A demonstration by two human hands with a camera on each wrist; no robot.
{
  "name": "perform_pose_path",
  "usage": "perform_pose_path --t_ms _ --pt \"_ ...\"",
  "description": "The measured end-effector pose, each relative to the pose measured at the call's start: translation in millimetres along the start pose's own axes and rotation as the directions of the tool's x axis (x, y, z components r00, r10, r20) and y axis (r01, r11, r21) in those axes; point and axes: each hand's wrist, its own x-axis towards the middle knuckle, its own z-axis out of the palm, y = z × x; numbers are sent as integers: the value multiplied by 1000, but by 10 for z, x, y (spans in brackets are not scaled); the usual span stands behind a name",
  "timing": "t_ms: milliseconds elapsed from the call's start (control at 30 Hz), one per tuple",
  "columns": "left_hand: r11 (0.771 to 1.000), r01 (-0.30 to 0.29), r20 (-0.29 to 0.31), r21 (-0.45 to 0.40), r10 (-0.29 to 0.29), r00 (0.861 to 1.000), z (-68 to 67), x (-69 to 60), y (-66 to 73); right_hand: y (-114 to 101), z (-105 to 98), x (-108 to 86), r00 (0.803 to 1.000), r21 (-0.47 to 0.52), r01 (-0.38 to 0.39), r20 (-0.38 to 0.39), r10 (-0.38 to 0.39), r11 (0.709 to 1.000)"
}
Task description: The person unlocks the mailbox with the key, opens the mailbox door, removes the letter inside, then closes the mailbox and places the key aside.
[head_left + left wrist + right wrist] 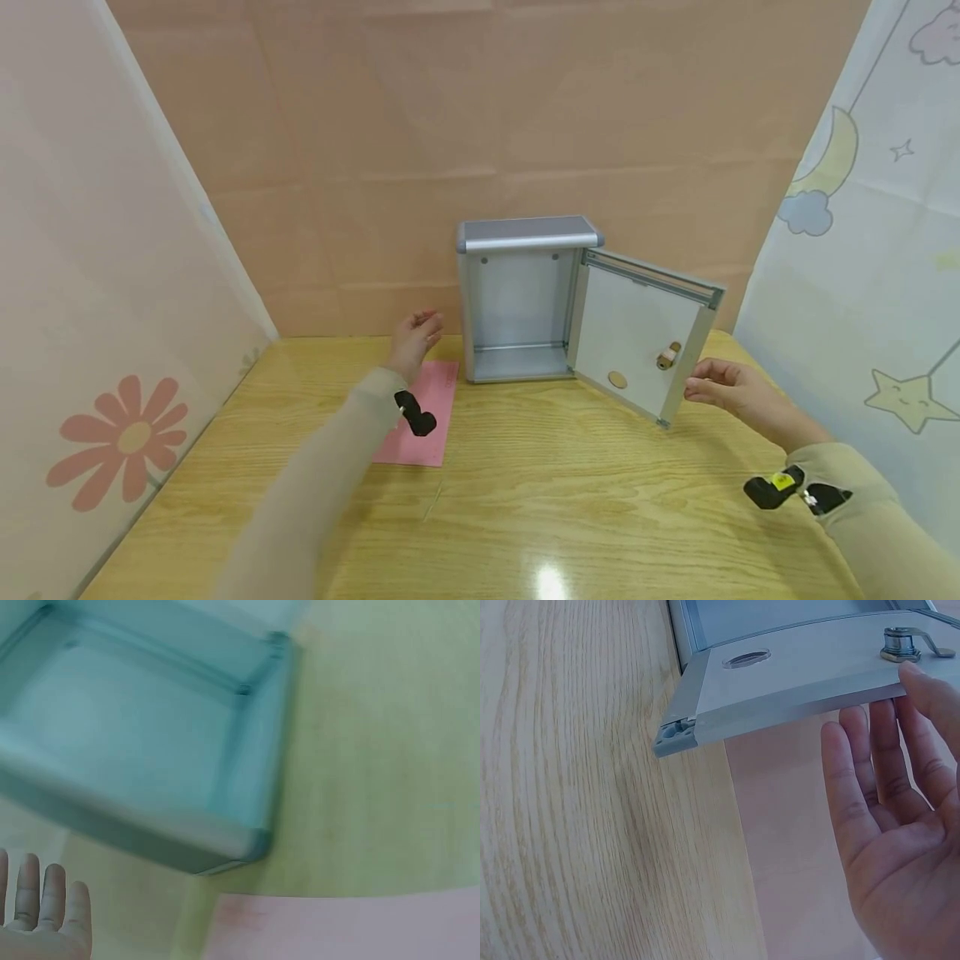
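Note:
A grey metal box with a pitched top, like a mailbox, stands upright on the table with its front door swung out to the right. Its visible interior holds nothing. On the door's inner face are a cam lock and a small round hole. My right hand pinches the door's free edge, the thumb on the inner side near the lock and the fingers behind. To the left of the box, my left hand hovers with its fingers extended, apart from the box.
A pink sheet lies on the wooden table, left of the box and partly under my left forearm. Behind the box hangs a plain orange-pink backdrop. Patterned panels close in both sides.

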Motion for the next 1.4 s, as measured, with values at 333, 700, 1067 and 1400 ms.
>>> perform_pose_path --t_ms 333,700,1067,1400 --pt "995 39 49 89 -43 998 178 -89 -337 39 3 13 1000 34 27 -2 -27 999" --pt "982 106 45 157 -114 992 186 -124 -471 29 13 -1 1000 25 28 -11 -27 999" --pt "988 105 44 117 -110 993 187 -148 -465 -32 96 -30 999 16 34 -4 -34 999" --pt "988 94 47 124 -101 994 157 -174 -450 -167 464 -39 994 -28 106 18 -106 994"
